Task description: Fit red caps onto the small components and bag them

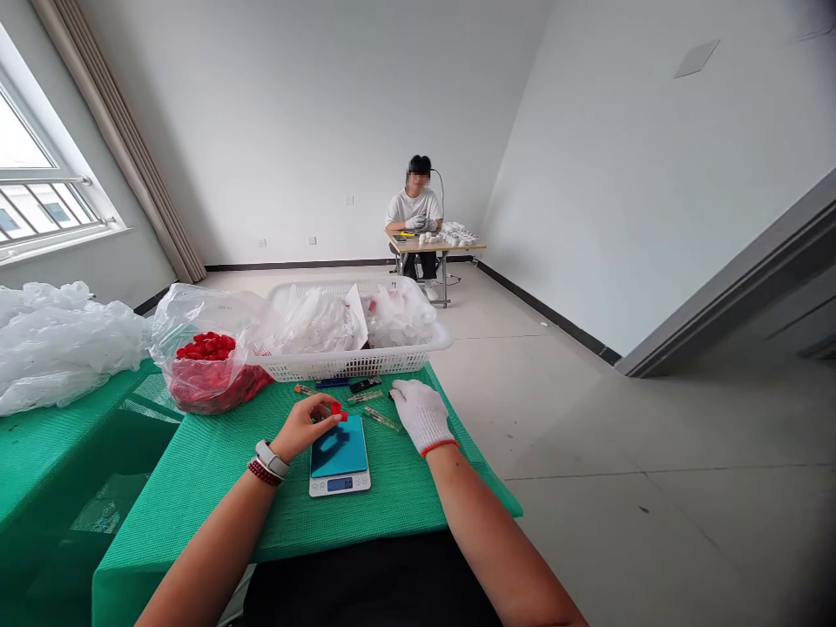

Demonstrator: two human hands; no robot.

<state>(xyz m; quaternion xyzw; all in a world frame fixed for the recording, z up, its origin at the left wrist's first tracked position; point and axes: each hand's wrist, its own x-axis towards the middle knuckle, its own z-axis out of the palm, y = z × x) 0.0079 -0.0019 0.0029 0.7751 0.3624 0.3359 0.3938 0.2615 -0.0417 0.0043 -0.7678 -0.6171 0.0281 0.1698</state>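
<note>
My left hand [314, 424], bare with a watch at the wrist, pinches small red plastic pieces [338, 411] over the far edge of a digital scale [340, 457]. The scale has a blue plate, and its display appears to read 0.0. To the right, my right hand [419, 414] wears a white knit glove and lies palm down on the green-covered table [405, 505]. Its fingers rest near slim clear greenish items [382, 419]. A dark spot shows at its fingertips, too small to name.
A clear bag of red pieces [207, 348] stands at the left. Behind it, a white plastic basket [346, 364] holds plastic bags. Blue [333, 381] and black [364, 384] small items lie before the basket. White bags [62, 348] heap far left. A gloved person [413, 209] sits at another table.
</note>
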